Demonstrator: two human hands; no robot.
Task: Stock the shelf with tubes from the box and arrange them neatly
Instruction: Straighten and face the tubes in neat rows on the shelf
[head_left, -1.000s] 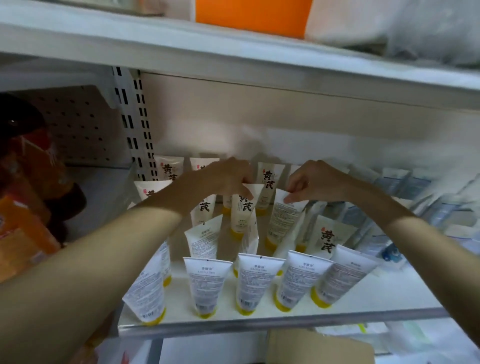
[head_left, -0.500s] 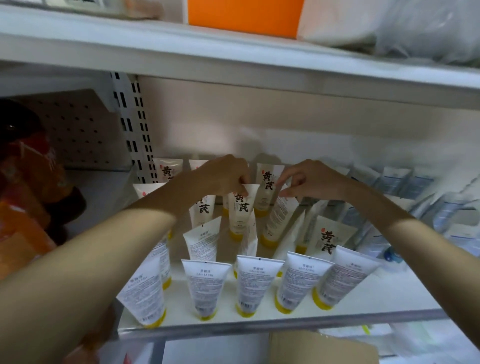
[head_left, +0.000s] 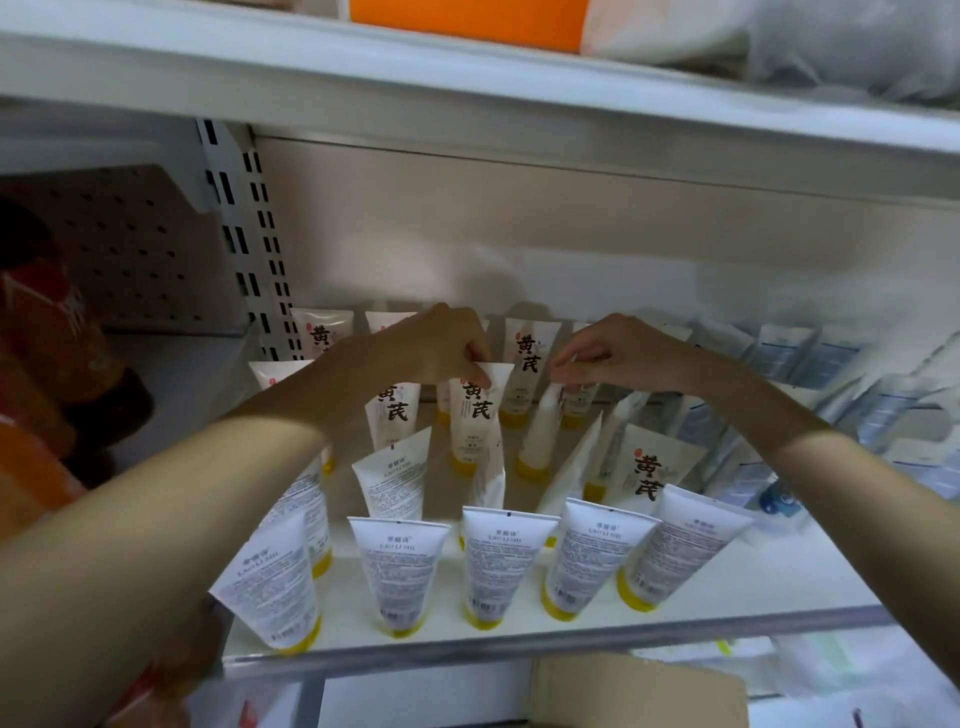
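tubes (head_left: 501, 566) stand cap-down in rows on the shelf (head_left: 779, 582). the left hand (head_left: 447, 348) pinches the crimped top of a mid-row tube (head_left: 475, 415), and the right hand (head_left: 618, 353) pinches its edge-on neighbour (head_left: 540, 436). a careless twist could topple the close-packed tubes nearby. the box (head_left: 634, 691) below shows only cardboard, its contents hidden.

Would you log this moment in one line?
left hand pinches upright tube | right hand pinches edge-on tube | shelf: front row standing
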